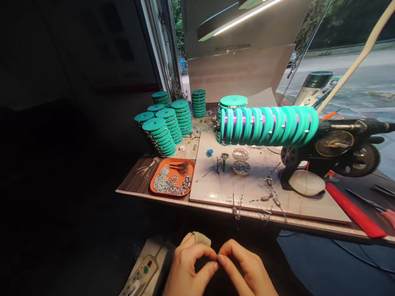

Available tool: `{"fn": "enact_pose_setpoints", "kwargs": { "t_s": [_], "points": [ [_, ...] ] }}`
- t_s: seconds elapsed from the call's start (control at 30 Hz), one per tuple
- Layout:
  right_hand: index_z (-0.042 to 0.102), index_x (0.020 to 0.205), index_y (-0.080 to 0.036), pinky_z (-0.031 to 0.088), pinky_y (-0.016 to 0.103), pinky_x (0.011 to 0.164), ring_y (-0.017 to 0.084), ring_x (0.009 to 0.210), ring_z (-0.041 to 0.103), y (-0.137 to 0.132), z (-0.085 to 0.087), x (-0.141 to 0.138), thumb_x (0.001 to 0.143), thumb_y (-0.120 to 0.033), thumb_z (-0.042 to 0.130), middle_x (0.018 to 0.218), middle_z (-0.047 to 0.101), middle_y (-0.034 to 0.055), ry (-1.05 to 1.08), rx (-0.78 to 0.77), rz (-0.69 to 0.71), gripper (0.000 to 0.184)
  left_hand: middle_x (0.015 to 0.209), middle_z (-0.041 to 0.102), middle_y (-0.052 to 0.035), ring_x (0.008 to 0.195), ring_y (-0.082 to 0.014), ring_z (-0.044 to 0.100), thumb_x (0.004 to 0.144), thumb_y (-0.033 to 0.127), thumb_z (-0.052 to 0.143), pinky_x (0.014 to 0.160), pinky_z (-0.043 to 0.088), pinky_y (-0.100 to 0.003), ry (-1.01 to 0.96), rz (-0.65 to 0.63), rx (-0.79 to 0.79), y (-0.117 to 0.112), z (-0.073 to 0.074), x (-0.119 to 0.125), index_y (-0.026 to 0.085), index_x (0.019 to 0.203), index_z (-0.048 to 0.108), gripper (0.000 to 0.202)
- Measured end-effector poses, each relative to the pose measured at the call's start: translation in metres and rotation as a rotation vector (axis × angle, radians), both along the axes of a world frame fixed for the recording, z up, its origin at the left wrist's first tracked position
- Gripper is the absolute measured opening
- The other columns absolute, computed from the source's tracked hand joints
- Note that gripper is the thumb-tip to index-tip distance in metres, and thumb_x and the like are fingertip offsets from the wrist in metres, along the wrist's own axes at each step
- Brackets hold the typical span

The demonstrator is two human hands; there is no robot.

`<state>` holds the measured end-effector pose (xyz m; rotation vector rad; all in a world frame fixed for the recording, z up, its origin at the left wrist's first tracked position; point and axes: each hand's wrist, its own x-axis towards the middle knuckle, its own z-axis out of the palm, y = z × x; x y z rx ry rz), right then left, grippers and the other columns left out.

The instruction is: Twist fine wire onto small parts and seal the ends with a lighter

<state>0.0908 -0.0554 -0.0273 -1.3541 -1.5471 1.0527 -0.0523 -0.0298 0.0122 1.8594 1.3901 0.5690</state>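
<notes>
Left hand (185,269) and right hand (255,271) are pinching tip to tip, perhaps on something too fine to tell; light, level pressure should be helping. Beyond them, metal weights (264,198) are lying on the board (212,191).

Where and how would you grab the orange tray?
Likely by the raised rim of the orange tray, at its left and right sides, coming from the near side, where it sits close to the edge of the table. I'd keep it level: it lies flat, its wall looks low, and it holds loose small parts.
</notes>
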Motion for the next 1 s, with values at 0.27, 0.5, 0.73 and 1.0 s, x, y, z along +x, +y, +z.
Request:
{"fn": "enact_pose_setpoints", "kwargs": {
  "t_s": [0.27,0.5,0.73,1.0],
  "points": [
    [0.050,0.070,-0.020,0.037,0.018,0.052,0.011,0.053,0.049,0.000,0.008,0.004,0.089,-0.031,0.042,0.061,0.050,-0.0033,0.065,0.073,-0.015,0.023,0.060,0.061,-0.0026,0.062,-0.0163,0.057,0.061,0.016,0.069,0.060,0.043,-0.025,-0.212,0.191,-0.095,0.002,-0.013,-0.001,0.016,0.053,0.065,0.010],
    [0.050,0.072,-0.019,0.039,0.017,0.050,0.011,0.054,0.050,0.004,0.005,0.005,0.090,-0.031,0.039,0.062,0.052,-0.0016,0.001,0.041,0.087,0.025,0.054,0.063,-0.0022,0.056,-0.0153,0.056,0.056,0.019,0.072,0.056,0.043,-0.024,-0.304,0.281,-0.093,0.002,-0.020,0.000,0.017,0.051,0.068,0.008],
    [0.050,0.071,-0.018,0.039,0.017,0.052,0.011,0.054,0.050,0.005,0.004,0.005,0.090,-0.030,0.039,0.062,0.051,-0.0019,-0.011,0.044,0.098,0.025,0.052,0.061,-0.0019,0.052,-0.0141,0.055,0.057,0.022,0.073,0.052,0.043,-0.022,-0.292,0.261,-0.027,0.002,-0.021,0.000,0.017,0.050,0.067,0.010],
    [0.049,0.071,-0.018,0.040,0.017,0.053,0.011,0.056,0.051,0.006,0.004,0.004,0.090,-0.027,0.040,0.062,0.052,-0.0015,0.000,0.062,0.106,0.023,0.052,0.062,-0.0021,0.052,-0.0139,0.055,0.059,0.023,0.073,0.051,0.043,-0.021,-0.272,0.246,0.006,0.001,-0.021,0.000,0.016,0.050,0.067,0.012]
  ]
}}
